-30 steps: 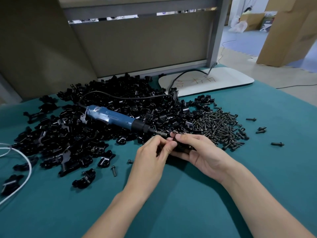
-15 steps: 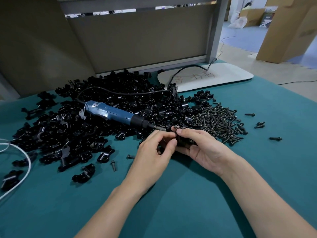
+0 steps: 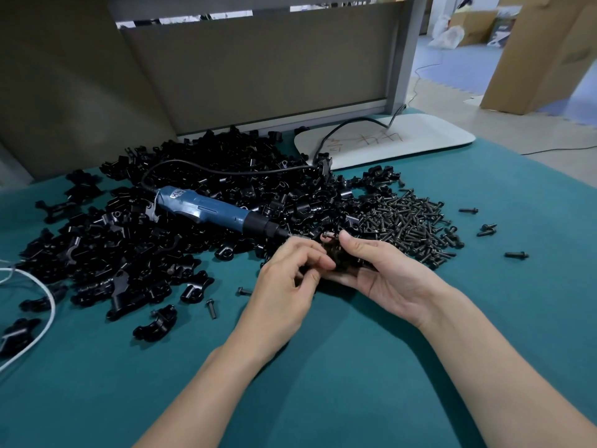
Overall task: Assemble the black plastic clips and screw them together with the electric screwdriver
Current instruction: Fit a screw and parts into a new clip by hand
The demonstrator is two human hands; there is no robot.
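My right hand (image 3: 384, 273) cups a black clip (image 3: 339, 257) just above the green cloth (image 3: 484, 318), thumb pressing beside a screw (image 3: 329, 236) poking out on top. My left hand (image 3: 284, 286) pinches the clip's near edge. The blue screwdriver (image 3: 210, 210) lies on the clip pile (image 3: 135, 247), tip pointing at my fingers.

I see a teal desk (image 3: 484, 318) under a heap of glossy black clips (image 3: 135, 253). The screwdriver (image 3: 210, 210) is blue with a black nose and black cord (image 3: 226, 171). The screws (image 3: 410, 227) are dark grey-black. A white tray (image 3: 429, 137) carries faint scribbles, and a white cable (image 3: 48, 305) loops at left.
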